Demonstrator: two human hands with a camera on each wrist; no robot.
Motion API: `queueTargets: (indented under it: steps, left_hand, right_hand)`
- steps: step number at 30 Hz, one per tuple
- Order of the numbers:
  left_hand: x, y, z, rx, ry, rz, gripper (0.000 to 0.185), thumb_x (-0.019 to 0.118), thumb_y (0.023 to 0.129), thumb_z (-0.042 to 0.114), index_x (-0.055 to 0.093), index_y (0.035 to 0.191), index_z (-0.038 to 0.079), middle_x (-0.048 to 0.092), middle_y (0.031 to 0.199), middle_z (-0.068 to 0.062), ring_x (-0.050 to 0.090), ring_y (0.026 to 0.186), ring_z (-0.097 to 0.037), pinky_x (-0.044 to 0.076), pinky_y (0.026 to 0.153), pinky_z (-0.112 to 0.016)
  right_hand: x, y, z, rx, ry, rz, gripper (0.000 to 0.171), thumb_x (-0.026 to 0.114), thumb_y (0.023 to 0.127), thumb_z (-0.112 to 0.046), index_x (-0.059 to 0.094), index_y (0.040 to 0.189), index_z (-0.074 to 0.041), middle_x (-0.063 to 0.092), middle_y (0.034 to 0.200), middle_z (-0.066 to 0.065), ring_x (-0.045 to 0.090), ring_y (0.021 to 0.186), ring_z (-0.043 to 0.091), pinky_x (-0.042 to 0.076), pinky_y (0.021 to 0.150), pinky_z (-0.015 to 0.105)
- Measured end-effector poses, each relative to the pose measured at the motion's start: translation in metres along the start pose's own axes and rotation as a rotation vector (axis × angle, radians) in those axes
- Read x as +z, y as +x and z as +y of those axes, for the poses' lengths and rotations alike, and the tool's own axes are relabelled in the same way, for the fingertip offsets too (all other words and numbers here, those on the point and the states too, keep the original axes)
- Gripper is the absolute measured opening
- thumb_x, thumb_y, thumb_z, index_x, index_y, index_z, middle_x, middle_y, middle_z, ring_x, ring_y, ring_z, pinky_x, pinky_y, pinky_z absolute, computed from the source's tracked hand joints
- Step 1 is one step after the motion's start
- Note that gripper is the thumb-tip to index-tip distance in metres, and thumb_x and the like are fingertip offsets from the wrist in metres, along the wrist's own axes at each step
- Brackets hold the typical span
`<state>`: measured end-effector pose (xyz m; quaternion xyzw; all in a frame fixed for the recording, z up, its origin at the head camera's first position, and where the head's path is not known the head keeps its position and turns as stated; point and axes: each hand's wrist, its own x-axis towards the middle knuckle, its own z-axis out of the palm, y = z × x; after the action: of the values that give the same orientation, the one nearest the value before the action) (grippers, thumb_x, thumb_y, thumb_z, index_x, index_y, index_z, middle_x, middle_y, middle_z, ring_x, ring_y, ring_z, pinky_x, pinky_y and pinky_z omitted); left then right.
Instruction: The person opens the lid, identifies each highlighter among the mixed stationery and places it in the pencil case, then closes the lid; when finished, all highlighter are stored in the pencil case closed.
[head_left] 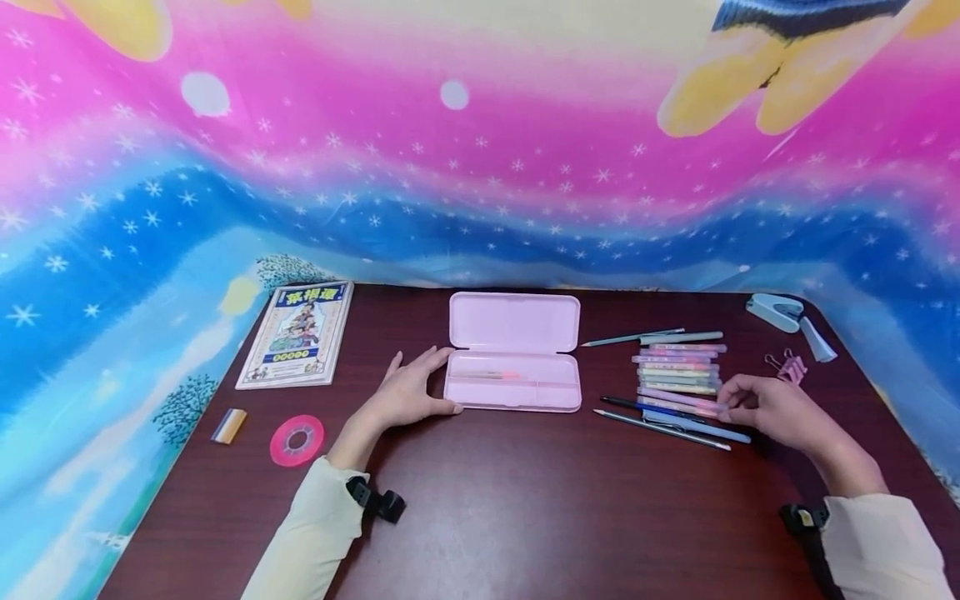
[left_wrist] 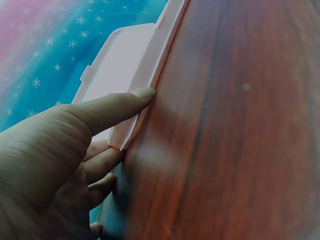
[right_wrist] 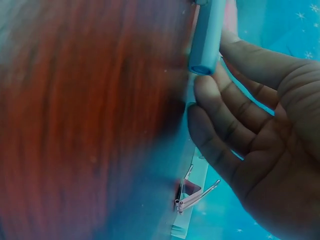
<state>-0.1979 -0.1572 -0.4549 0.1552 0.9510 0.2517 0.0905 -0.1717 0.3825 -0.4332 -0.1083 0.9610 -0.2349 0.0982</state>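
An open pink case (head_left: 514,362) lies mid-table (head_left: 525,500) with one pen inside, and the left hand (head_left: 408,393) rests at its left end, thumb (left_wrist: 117,107) pressed on the front edge and fingers loosely spread, gripping nothing. To its right lies a row of pens (head_left: 678,375), where the right hand (head_left: 776,410) touches the near ones with relaxed fingers (right_wrist: 215,120), a blue pen (right_wrist: 206,35) at their tips. Farther out sit a book (head_left: 298,333), tape (head_left: 297,439), clips (head_left: 787,365) and a stapler (head_left: 780,312).
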Motion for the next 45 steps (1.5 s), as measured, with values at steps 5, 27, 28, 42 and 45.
queueTargets:
  steps: [5, 27, 28, 42, 45]
  left_hand:
    - [0.002, -0.002, -0.001, 0.000, 0.007, -0.003, 0.094, 0.082, 0.078, 0.046, 0.041, 0.156, 0.014, 0.043, 0.160, -0.015, 0.032, 0.154, -0.030, 0.005, 0.125, -0.064]
    - [0.003, -0.003, 0.000, -0.007, -0.008, -0.005, 0.095, 0.082, 0.078, 0.046, 0.040, 0.156, 0.013, 0.042, 0.160, -0.016, 0.031, 0.154, -0.030, 0.004, 0.125, -0.064]
    - [0.002, -0.003, 0.000, -0.006, -0.007, -0.004, 0.095, 0.082, 0.078, 0.046, 0.040, 0.156, 0.014, 0.042, 0.160, -0.016, 0.031, 0.154, -0.030, 0.004, 0.125, -0.064]
    - [-0.001, 0.000, 0.000, -0.004, 0.003, 0.004, 0.095, 0.082, 0.078, 0.047, 0.040, 0.157, 0.014, 0.041, 0.161, -0.015, 0.032, 0.154, -0.029, 0.005, 0.125, -0.064]
    - [-0.002, 0.000, 0.001, -0.003, -0.001, 0.005, 0.095, 0.082, 0.078, 0.047, 0.040, 0.157, 0.014, 0.041, 0.161, -0.015, 0.032, 0.154, -0.029, 0.004, 0.125, -0.064]
  right_hand:
    - [0.003, -0.004, 0.002, -0.007, -0.028, 0.052, 0.006, 0.075, 0.091, -0.019, 0.075, 0.097, -0.018, 0.071, 0.088, -0.003, 0.055, 0.075, 0.006, 0.050, 0.065, 0.021]
    - [-0.009, 0.009, -0.036, -0.060, 0.059, 0.258, 0.023, 0.074, 0.093, -0.033, 0.080, 0.106, -0.015, 0.076, 0.086, 0.007, 0.042, 0.061, 0.004, 0.035, 0.052, 0.026]
    - [-0.009, 0.012, -0.040, -0.060, 0.075, 0.260, 0.024, 0.074, 0.093, -0.034, 0.080, 0.106, -0.015, 0.076, 0.087, 0.008, 0.042, 0.061, 0.004, 0.035, 0.051, 0.026]
    - [0.007, 0.058, -0.098, -0.090, 0.186, 0.196, 0.022, 0.075, 0.092, -0.040, 0.081, 0.104, -0.023, 0.076, 0.093, 0.009, 0.040, 0.057, 0.009, 0.038, 0.050, 0.028]
    - [0.011, 0.066, -0.113, -0.089, 0.214, 0.172, 0.021, 0.076, 0.091, -0.039, 0.081, 0.103, -0.023, 0.072, 0.080, 0.013, 0.032, 0.051, 0.009, 0.033, 0.046, 0.029]
